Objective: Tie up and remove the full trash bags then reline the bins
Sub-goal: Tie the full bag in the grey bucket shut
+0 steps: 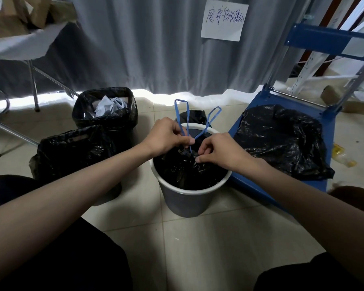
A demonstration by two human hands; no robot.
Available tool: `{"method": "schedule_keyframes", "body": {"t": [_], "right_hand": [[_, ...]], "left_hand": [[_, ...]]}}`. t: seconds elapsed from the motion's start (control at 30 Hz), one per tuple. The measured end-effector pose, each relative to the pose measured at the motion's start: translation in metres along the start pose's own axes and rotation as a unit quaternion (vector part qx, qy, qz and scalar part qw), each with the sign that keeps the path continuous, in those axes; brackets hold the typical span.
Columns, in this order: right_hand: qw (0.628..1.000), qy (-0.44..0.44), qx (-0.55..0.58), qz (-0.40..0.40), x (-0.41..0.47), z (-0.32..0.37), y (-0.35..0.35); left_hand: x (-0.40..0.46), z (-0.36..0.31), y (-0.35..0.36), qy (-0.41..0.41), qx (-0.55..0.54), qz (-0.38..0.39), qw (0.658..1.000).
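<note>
At frame centre, our left hand (168, 134) and right hand (215, 149) pinch the blue drawstrings (186, 122) above the bagged bin (187, 192); we should pull evenly, knotting snugly.

Likely a storeroom waste corner, grey curtain (135, 49), handwritten sign (223, 19), blue cart (315, 114), metal shelving (315, 66)

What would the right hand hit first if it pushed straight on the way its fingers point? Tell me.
The right hand points left and slightly down, so it would probably meet the bag at its fingertips, then the left hand. Depth is unclear.
</note>
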State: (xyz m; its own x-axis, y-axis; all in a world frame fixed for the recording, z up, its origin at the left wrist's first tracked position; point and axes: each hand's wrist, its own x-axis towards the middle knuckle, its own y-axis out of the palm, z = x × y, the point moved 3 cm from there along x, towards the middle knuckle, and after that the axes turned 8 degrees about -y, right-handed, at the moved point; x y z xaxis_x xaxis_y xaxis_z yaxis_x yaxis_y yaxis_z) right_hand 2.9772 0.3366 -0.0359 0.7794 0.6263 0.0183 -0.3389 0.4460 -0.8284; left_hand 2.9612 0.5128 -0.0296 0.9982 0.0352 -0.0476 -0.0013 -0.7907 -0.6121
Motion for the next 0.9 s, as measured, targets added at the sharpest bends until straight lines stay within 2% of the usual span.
{"method": "schedule_keyframes", "body": {"t": [0.2, 0.33, 0.4, 0.5, 0.67, 0.73, 0.83, 0.9], "right_hand": [[1.000, -0.007, -0.015, 0.007, 0.000, -0.002, 0.012], [1.000, 0.011, 0.013, 0.025, -0.003, -0.011, 0.014], [0.999, 0.028, 0.037, -0.015, -0.001, -0.014, 0.008], [0.987, 0.090, 0.093, -0.100, 0.003, -0.026, -0.006], [0.963, 0.192, 0.177, -0.065, 0.009, -0.046, -0.007], [0.960, 0.186, 0.195, -0.069, 0.013, -0.046, -0.005], [0.955, 0.128, 0.261, -0.062, 0.022, -0.037, -0.001], [0.958, 0.098, 0.258, -0.080, 0.025, -0.035, -0.001]], "left_hand": [[0.004, -0.001, -0.008, 0.011, 0.004, -0.039, 0.999], [0.004, -0.002, -0.009, 0.006, 0.012, -0.034, 0.999], [0.003, -0.003, -0.009, 0.003, -0.007, -0.028, 1.000], [0.002, -0.007, -0.012, 0.017, -0.014, -0.032, 0.999], [0.001, -0.010, -0.013, 0.020, -0.012, -0.028, 0.999], [0.001, -0.010, -0.014, 0.019, -0.011, -0.021, 1.000], [0.001, -0.007, -0.016, 0.013, -0.014, -0.019, 1.000], [0.002, -0.007, -0.017, 0.012, -0.010, -0.024, 1.000]]}}
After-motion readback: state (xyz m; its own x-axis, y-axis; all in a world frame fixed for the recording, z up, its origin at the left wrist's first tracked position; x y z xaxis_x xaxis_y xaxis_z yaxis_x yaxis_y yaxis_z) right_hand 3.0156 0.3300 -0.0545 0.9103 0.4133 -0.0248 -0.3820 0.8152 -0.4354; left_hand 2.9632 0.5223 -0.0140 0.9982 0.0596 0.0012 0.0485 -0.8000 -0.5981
